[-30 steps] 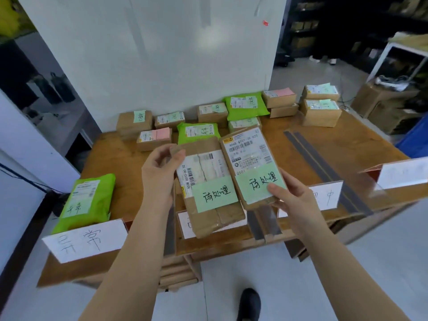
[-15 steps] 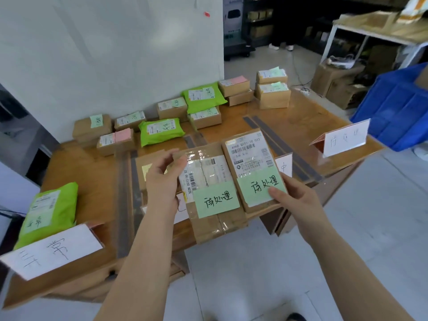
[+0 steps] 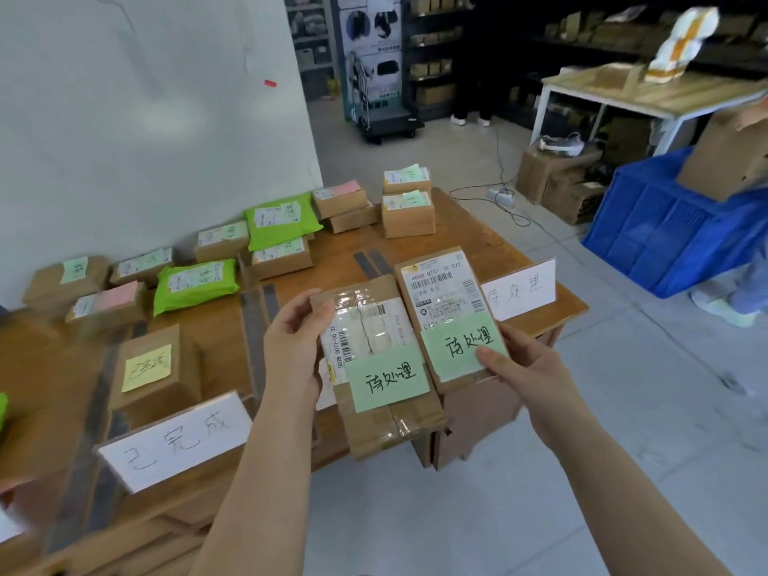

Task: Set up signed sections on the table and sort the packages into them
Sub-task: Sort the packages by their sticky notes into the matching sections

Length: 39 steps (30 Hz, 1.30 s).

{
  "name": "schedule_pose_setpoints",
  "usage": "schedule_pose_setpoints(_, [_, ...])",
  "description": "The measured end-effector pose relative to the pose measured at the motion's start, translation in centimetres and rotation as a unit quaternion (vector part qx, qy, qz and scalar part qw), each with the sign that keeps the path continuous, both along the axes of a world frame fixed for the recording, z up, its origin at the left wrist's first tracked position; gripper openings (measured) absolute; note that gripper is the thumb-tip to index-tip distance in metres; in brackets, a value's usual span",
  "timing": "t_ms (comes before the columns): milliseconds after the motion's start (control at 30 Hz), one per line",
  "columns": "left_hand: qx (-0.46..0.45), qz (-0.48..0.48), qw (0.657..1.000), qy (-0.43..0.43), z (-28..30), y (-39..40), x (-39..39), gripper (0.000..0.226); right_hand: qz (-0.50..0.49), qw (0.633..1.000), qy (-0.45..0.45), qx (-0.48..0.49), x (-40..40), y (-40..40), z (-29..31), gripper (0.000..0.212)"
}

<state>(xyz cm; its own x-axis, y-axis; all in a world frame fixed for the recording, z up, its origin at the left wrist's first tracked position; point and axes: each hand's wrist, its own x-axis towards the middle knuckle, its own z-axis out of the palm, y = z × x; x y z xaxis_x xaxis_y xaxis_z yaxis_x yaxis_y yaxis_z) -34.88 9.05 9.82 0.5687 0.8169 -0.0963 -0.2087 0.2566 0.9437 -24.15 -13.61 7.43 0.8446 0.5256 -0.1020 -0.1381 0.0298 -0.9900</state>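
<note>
Near sign (image 3: 174,440): is being stood at the table's (image 3: 478,243) front edge.
Left hand (image 3: 293,347): a taped box (image 3: 382,367) is being gripped above the table edge.
Right hand (image 3: 528,367): a labelled parcel (image 3: 446,309) is being gripped, touching the box.
Far sign (image 3: 519,289): is being stood just behind.

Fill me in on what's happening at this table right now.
A person is sorting parcels on a wooden table. The left hand holds a taped brown parcel and the right hand holds a second parcel; each carries a green handwritten note. Both are held above the table's near edge, not yet put down. White signs stand along that edge, one at the right end and one nearer the left. More boxes and green bags wait at the back by the wall.
</note>
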Motion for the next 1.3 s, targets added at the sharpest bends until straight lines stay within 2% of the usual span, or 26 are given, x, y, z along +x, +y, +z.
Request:
schedule_pose_setpoints(233, [-0.016,-0.003,1.000,0.004,0.0,-1.5,7.0,0.020,-0.013,1.000,0.013,-0.014,6.8,-1.5,-0.3,0.042])
schedule_pose_setpoints(400, [-0.033,0.003,0.999,0.001,-1.0,0.0,12.6,0.020,-0.026,0.999,0.011,-0.039,12.3,-0.1,-0.6,0.045])
schedule_pose_setpoints(567, [-0.065,0.010,0.998,0.004,-1.6,1.9,18.7,0.020,-0.040,0.996,0.004,-0.086,18.4,1.8,-0.1,0.041])
schedule_pose_setpoints(800, [-0.059,0.013,0.998,0.012,-1.3,3.9,25.3,0.018,-0.039,0.995,0.023,-0.090,24.7,3.8,0.7,0.046])
schedule_pose_setpoints(1167, [-0.029,0.086,0.995,0.042,-1.8,3.4,31.8,0.016,0.040,0.994,0.064,-0.084,34.6,5.4,-1.9,0.053])
schedule_pose_setpoints(1300, [-0.018,0.139,0.989,0.047,-1.9,1.9,34.0,0.015,0.114,0.987,0.068,-0.090,38.9,5.1,-3.1,0.050])
